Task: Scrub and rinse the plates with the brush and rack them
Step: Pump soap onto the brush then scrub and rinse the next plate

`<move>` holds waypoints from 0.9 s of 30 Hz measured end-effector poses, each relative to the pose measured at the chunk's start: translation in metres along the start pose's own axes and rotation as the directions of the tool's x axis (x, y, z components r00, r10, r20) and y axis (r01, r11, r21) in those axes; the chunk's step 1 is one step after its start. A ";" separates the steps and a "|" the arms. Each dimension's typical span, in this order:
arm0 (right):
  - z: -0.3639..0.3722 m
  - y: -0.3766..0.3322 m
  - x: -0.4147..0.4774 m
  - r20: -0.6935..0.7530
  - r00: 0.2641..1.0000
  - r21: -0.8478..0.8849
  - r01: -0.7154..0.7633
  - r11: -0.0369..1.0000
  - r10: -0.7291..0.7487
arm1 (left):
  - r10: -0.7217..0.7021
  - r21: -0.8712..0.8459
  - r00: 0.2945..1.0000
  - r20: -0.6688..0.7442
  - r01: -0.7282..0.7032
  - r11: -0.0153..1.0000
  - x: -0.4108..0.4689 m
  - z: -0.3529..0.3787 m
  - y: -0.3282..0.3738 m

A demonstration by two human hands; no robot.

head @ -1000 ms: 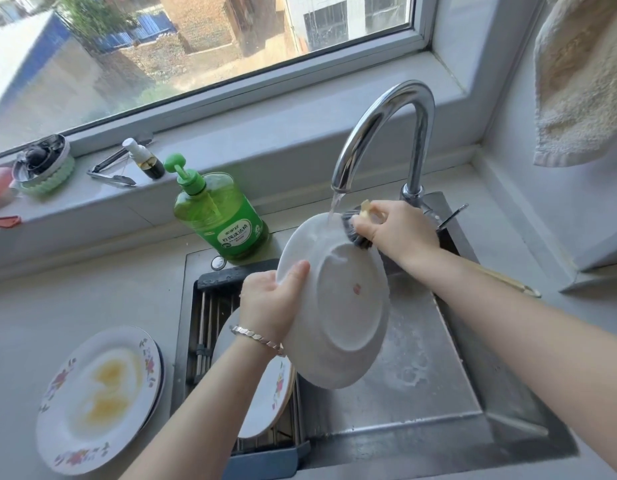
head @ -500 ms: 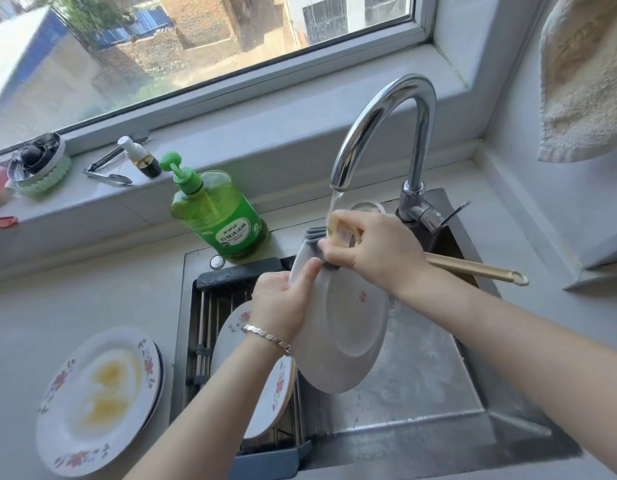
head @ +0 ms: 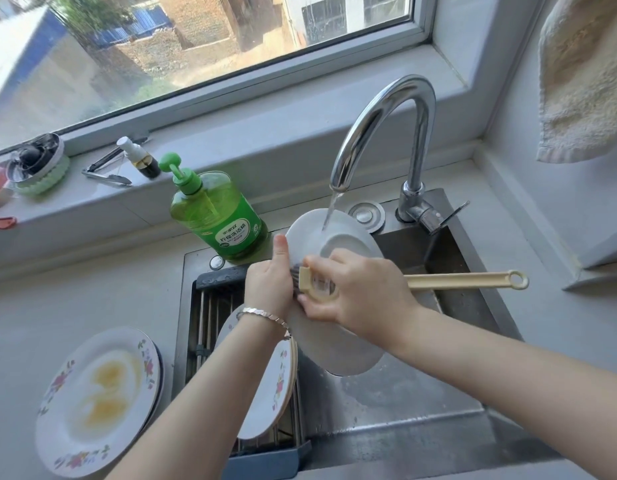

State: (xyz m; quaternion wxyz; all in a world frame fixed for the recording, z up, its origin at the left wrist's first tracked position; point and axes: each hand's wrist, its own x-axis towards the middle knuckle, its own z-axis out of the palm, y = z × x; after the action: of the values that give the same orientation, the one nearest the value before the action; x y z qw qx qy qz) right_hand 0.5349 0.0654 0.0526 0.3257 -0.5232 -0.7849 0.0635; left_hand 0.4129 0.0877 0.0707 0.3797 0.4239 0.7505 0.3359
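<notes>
My left hand point(head: 269, 282) grips the left rim of a white plate point(head: 338, 355), held tilted over the sink with its underside toward me. Water from the faucet point(head: 379, 119) runs onto the plate's upper part. My right hand point(head: 359, 292) grips the head of a cream long-handled brush point(head: 466, 280) and presses its dark bristles against the plate beside my left hand. A floral plate point(head: 265, 386) leans in the rack point(head: 210, 306) at the sink's left side. A dirty floral plate point(head: 96, 400) with yellow smears tops a small stack on the counter at the left.
A green dish-soap pump bottle point(head: 217, 216) stands behind the rack. The windowsill holds tongs point(head: 103, 171), a small spray bottle point(head: 141, 161) and a round scrubber point(head: 37, 164). A towel point(head: 587, 74) hangs at the upper right. The steel sink basin point(head: 404, 403) lies below the plate.
My right hand has brought the brush down and left across the plate's back, from the top rim to beside my left hand. The plate has tipped so its top sits under the water.
</notes>
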 end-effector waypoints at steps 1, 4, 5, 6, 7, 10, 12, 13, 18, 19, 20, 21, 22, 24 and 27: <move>0.001 0.002 -0.003 -0.024 0.999 -0.018 0.022 1.000 -0.023 | -0.019 0.016 1.000 -0.003 0.019 1.000 0.000 -0.001 -0.002; -0.010 0.009 0.023 0.146 0.983 -0.021 -0.112 0.994 0.114 | -0.040 0.067 0.999 0.009 0.039 0.997 -0.004 0.002 -0.004; -0.009 0.016 0.032 0.191 0.966 -0.001 -0.177 0.984 0.174 | -0.049 0.063 0.999 0.017 0.048 0.997 -0.005 0.003 -0.003; -0.006 0.020 0.037 0.194 0.962 0.004 -0.198 0.980 0.193 | -0.066 0.046 0.997 0.025 0.065 0.997 -0.008 0.004 -0.001; -0.006 0.017 0.035 0.191 0.963 0.026 -0.199 0.980 0.190 | -0.081 0.034 0.996 0.030 0.080 0.996 -0.008 0.003 -0.001; 0.001 -0.007 -0.004 0.133 0.991 -0.012 0.010 1.000 -0.008 | -0.104 0.066 0.994 0.031 0.101 0.993 -0.004 -0.001 -0.004; 0.005 -0.010 -0.023 0.116 0.985 -0.016 0.132 0.991 -0.130 | -0.093 0.045 0.996 0.003 0.093 0.995 -0.005 -0.005 -0.004; 0.005 -0.006 -0.020 0.095 0.987 -0.012 0.133 0.991 -0.132 | -0.064 0.037 0.998 -0.017 0.064 0.997 -0.006 -0.006 -0.003; 0.001 -0.001 0.015 -0.044 0.998 0.020 -0.042 0.999 0.043 | 0.048 0.018 0.993 -0.107 -0.046 0.999 -0.011 -0.005 0.005; 0.002 -0.006 0.007 -0.034 0.999 0.036 -0.002 0.999 0.003 | 0.022 -0.012 0.991 -0.130 -0.023 1.000 -0.012 -0.007 0.005; 0.004 -0.010 -0.005 -0.009 0.998 0.043 0.065 0.997 -0.065 | -0.005 -0.043 0.988 -0.153 -0.002 0.999 -0.011 -0.009 0.005; 0.006 -0.013 -0.019 0.022 0.990 0.043 0.141 0.989 -0.142 | -0.034 -0.074 0.985 -0.171 0.021 0.997 -0.010 -0.011 0.005; 0.006 -0.012 -0.032 0.049 0.977 0.043 0.207 0.977 -0.209 | -0.055 -0.103 0.980 -0.189 0.036 0.994 -0.010 -0.014 0.004; 0.008 0.000 -0.041 0.075 0.964 0.048 0.252 0.967 -0.255 | -0.069 -0.130 0.973 -0.218 0.041 0.991 -0.009 -0.016 0.002; 0.007 0.013 -0.031 0.004 0.994 0.058 0.105 0.993 -0.106 | -0.063 -0.156 0.960 -0.272 0.020 0.988 -0.013 -0.019 0.004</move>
State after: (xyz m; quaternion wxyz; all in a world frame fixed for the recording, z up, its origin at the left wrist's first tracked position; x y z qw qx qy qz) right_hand 0.5489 0.0460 0.0275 0.3410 -0.4711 -0.8104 0.0705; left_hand 0.4028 0.0743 0.0873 0.3093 0.3270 0.7772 0.4398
